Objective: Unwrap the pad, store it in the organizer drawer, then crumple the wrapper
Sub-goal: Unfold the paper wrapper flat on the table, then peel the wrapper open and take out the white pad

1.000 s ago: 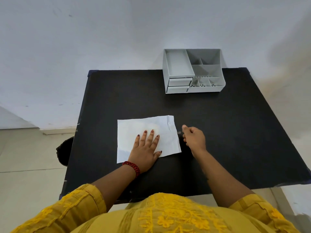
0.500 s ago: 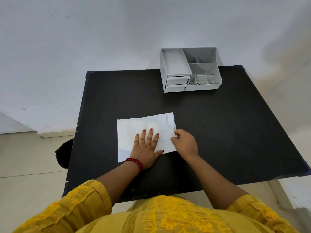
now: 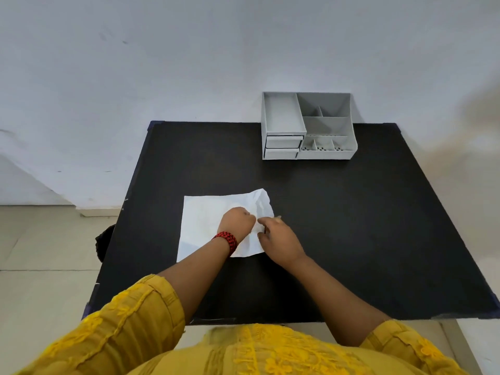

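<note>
Plain room: bare wall point(image 3: 189, 63), black table point(image 3: 351, 226)

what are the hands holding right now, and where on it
Both hands are on the white wrapper lying on the black table. The left hand and right hand pinch it near its crinkled right edge; the exact finger contact is hidden.

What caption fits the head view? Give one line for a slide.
Both hands, left and right, gather the white wrapper on the black table; grey organizer behind.
</note>
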